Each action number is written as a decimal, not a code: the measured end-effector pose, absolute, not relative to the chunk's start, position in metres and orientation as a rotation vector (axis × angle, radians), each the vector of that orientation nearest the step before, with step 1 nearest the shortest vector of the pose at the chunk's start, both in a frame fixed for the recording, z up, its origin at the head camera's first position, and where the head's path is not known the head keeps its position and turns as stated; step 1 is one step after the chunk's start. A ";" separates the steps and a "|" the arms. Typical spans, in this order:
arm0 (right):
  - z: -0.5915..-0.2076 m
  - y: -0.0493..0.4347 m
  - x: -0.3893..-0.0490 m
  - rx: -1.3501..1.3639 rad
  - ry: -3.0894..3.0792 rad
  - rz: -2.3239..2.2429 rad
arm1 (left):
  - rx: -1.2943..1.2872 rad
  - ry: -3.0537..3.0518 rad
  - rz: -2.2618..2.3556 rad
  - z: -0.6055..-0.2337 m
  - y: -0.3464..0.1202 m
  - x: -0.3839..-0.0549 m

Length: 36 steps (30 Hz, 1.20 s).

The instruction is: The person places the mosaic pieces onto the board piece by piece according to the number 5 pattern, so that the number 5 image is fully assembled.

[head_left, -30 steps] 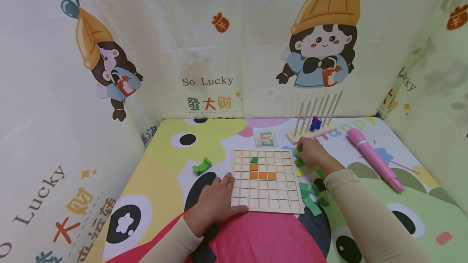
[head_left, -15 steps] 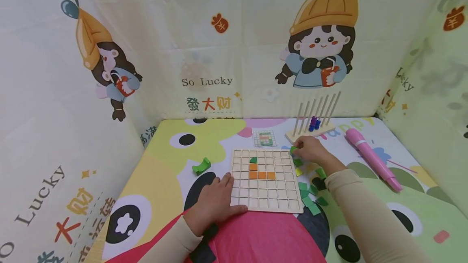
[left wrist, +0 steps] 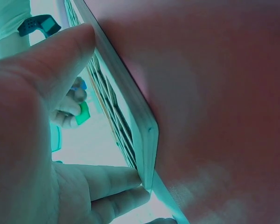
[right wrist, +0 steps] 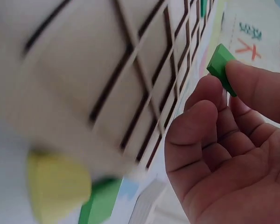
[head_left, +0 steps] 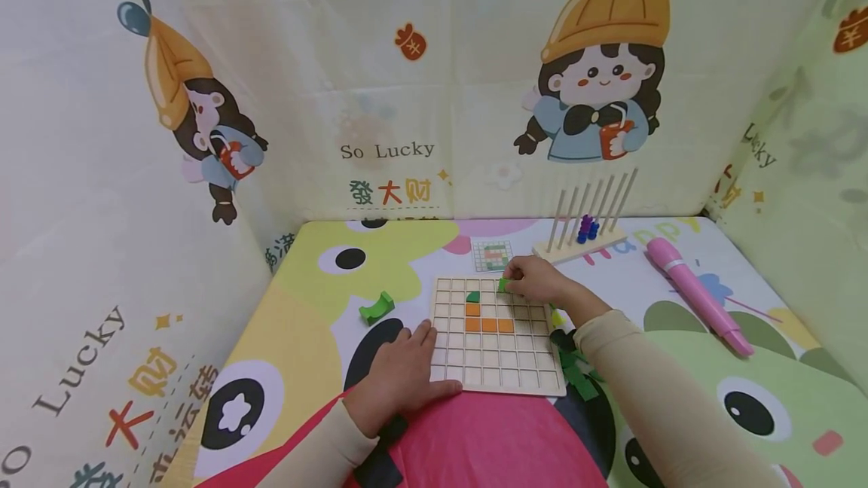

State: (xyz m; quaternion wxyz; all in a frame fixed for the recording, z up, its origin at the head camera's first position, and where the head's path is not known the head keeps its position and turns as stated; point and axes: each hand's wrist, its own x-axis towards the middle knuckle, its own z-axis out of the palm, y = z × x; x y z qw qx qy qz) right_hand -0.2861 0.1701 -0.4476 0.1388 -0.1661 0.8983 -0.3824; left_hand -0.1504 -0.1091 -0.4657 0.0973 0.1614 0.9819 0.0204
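Observation:
A pale wooden grid board [head_left: 464, 379] lies in front of me, bearing several orange squares [head_left: 489, 325] and one green rounded piece [head_left: 472, 297]. My left hand [head_left: 396, 379] rests at its near left corner. The left wrist view shows the thumb [left wrist: 60, 53] on one edge and nearly straight fingers [left wrist: 114, 182] on the other. Above the far right part of the grid, my right hand [head_left: 537, 280] pinches a small green block [right wrist: 220, 65] between thumb and fingertips. A printed grid card [head_left: 491, 256] lies just beyond the board.
Loose green pieces [head_left: 582, 381] lie right of the board, partly behind my right sleeve, with a yellow piece [right wrist: 58, 186] nearby. A green arch block [head_left: 377, 309] sits to the left. Farther back stand a pegged wooden rack [head_left: 576, 245] with beads and a pink pen-shaped object [head_left: 698, 296].
My right hand has moved left from beside the board's far right corner to over its far edge, carrying the green block. The left hand keeps its place.

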 end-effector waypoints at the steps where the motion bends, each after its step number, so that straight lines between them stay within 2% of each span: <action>1: -0.448 0.166 -0.287 -0.498 2.590 -1.101 | 0.477 2.906 0.060 -0.465 -0.109 -0.151; 11: -0.452 0.144 -0.284 -0.551 2.605 -1.030 | 0.495 2.917 0.050 -0.466 -0.109 -0.150; 36: -0.447 0.128 -0.284 -0.605 2.739 -0.721 | 0.493 2.914 0.052 -0.463 -0.111 -0.150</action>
